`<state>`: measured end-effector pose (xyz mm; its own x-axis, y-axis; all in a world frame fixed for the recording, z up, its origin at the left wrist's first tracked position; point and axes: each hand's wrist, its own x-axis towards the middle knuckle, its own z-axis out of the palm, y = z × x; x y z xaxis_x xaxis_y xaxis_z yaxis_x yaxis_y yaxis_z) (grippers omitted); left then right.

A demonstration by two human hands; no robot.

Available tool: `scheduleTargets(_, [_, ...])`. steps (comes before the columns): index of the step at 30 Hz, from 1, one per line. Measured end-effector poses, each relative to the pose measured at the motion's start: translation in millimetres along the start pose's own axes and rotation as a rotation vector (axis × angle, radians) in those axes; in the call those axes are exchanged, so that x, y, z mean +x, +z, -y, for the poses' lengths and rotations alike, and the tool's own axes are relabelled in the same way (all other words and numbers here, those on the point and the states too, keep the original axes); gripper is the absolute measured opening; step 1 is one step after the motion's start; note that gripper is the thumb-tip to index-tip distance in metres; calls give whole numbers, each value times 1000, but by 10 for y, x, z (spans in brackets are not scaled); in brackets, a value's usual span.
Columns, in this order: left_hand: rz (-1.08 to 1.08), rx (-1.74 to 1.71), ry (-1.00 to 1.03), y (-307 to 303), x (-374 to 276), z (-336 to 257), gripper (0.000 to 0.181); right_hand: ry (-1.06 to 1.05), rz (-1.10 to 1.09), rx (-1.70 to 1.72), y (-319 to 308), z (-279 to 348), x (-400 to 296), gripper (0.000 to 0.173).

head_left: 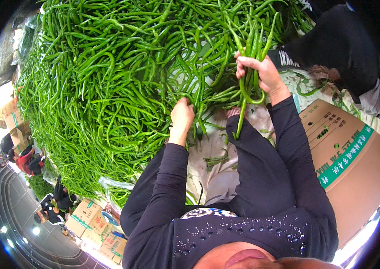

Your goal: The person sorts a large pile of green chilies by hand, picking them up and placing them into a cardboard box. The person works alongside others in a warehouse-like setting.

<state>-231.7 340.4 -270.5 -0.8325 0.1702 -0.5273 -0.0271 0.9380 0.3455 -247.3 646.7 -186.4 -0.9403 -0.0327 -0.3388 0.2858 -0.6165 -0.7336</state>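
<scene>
My right hand is closed around a bunch of long green chili peppers, raised above my knee, their ends sticking out above and below the fist. A large heap of the same peppers spreads over the ground in front of me and to my left. At the heap's near edge, my left hand touches the peppers with bent fingers; its fingertips are partly hidden, so whether it grips one cannot be told. Between my legs, a few loose peppers lie on pale cloth.
A large cardboard box with green tape stands close on my right. Beyond it is a person's dark-clothed leg. At the lower left are stacked cartons, a tape roll and clear plastic. Other people are farther left.
</scene>
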Motion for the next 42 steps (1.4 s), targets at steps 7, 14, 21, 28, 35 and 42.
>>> scheduleTargets(7, [124, 63, 1, 273, -70, 109, 29, -103, -100, -261, 36, 138, 46, 31])
scheduleTargets(14, [89, -1058, -34, -630, -143, -596, 34, -344, 296, -784, 297, -216, 11, 33])
scheduleTargets(21, [472, -1744, -20, -697, -184, -891, 30, -750, 178, -1150, 290, -228, 41, 19])
scheduleTargets(28, [364, -299, 235, 870, -268, -1077, 50, -305, -91, -459, 115, 293, -7, 21])
scheduleTargets(35, [1218, -1520, -169, 285, -288, -843, 25, 22, -36, -412, -268, 383, -67, 16])
scheduleTargets(42, [653, -1297, -11, -668, -561, -911, 28, 377, 71, -562, 59, 37, -54, 38])
